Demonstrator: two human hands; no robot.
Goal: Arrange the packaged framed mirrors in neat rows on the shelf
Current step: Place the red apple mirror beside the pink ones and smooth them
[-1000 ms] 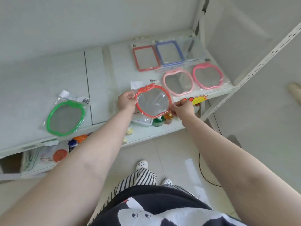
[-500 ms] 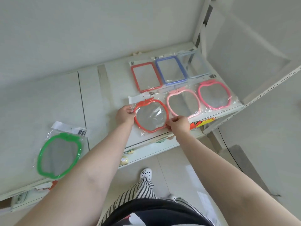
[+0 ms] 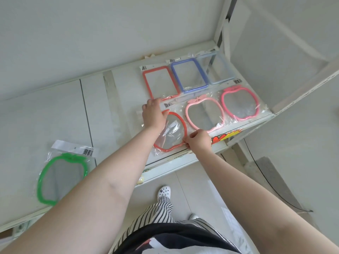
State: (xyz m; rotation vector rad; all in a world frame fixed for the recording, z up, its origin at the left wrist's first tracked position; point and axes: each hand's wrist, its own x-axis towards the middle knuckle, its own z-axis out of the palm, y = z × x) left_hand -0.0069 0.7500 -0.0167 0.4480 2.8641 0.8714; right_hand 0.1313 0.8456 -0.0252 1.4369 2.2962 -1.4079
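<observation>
left hand: laid flat on the top-left of the red apple-frame mirror, palm down, pressing it onto the shelf; not clenched.
right hand: fingertips pinched on the pack's lower-right corner, likely for squaring it up.
arms: both extended forward, left further.
placement: front row, just beside the pale pink apple mirror; rectangular frames behind.
pending: green apple mirror, well apart at left.
</observation>
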